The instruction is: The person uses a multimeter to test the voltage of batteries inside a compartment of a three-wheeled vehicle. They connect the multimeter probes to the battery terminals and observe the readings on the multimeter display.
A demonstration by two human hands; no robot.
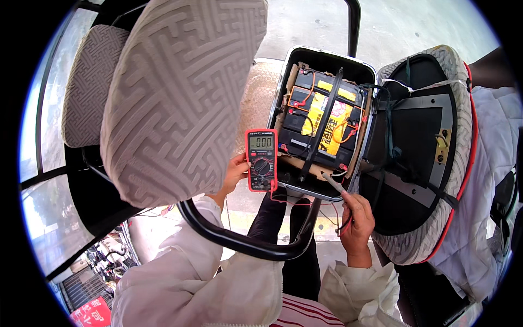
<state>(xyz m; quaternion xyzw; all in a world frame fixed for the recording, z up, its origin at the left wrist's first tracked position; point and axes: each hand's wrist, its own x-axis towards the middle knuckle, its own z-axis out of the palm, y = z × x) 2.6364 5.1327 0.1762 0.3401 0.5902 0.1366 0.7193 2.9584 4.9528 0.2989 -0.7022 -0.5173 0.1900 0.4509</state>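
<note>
The left hand (235, 173) grasped the red-framed multimeter (262, 161) by its left side, holding it upright just beside the near left corner of the open box (329, 61). The batteries (297, 122) sat inside that box, under a black strap (323, 119), with cardboard (310, 169) wedged along the near wall. The right hand (358, 215) was closed around a slim grey thing (334, 183) of unclear kind, its tip over the box's near rim; red and black ends hung at the same fist, though whether the fingers gripped them could not be told. If that grey thing were metal, a slip might have bridged two of the red-capped terminals (342, 167) and sparked. The red lead (294, 203) sagged between meter and fist, above the black tubular bar (245, 248), so a snag could have tugged its plug loose. The meter seemed held only at one edge, and a jolt might have tipped it out of the fingers
</note>
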